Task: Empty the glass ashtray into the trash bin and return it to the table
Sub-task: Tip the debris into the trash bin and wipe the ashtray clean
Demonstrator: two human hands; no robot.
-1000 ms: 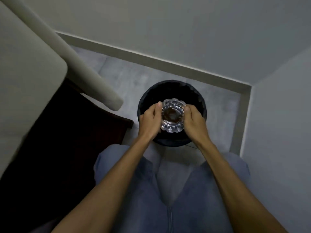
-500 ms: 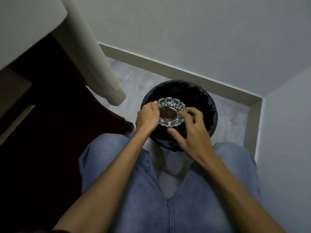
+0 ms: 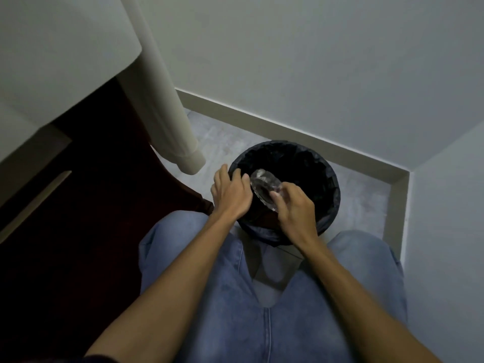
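My left hand (image 3: pixel 230 195) has the fingers curled on the left edge of the ashtray (image 3: pixel 265 188), holding it. My right hand (image 3: pixel 294 205) pinches the near right edge with thumb and fingertips, so both hands grip the glass. The ashtray is tilted steeply, almost on its side, and it is blurred. It is over the open mouth of the bin (image 3: pixel 324 179), toward the left part of it. The bin is round, with a black bag inside, and it stands on the grey floor (image 3: pixel 225 137) in the corner of the walls. My knees in jeans (image 3: pixel 209 297) are near the bin. At far left is a table leg (image 3: pixel 167 106), beside a dark chair (image 3: pixel 91 205).
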